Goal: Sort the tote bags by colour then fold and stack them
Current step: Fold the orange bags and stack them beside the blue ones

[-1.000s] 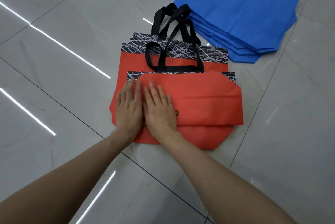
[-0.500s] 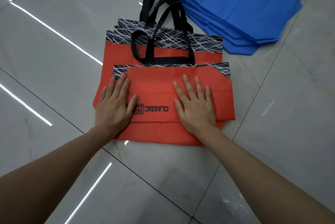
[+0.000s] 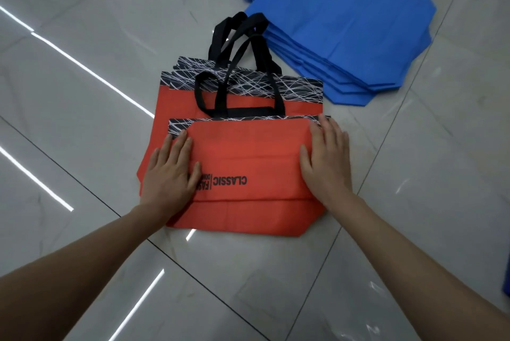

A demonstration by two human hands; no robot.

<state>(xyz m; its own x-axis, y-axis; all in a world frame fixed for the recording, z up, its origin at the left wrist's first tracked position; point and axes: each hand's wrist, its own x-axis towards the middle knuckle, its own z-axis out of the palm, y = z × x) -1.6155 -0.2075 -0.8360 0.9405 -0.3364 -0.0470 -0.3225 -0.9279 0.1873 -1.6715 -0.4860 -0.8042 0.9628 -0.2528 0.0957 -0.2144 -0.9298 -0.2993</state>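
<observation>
Glossy grey floor tiles (image 3: 82, 92) carry our two piles of tote bags.
We press our left hand (image 3: 168, 175) and right hand (image 3: 327, 160) flat, fingers (image 3: 180, 143) straight and gripping nothing, on the two ends of the folded red tote bag (image 3: 248, 158), which lies atop the red stack (image 3: 176, 109) with black handles (image 3: 221, 97); the blue stack (image 3: 345, 31) sits just beyond it, to the right.
</observation>
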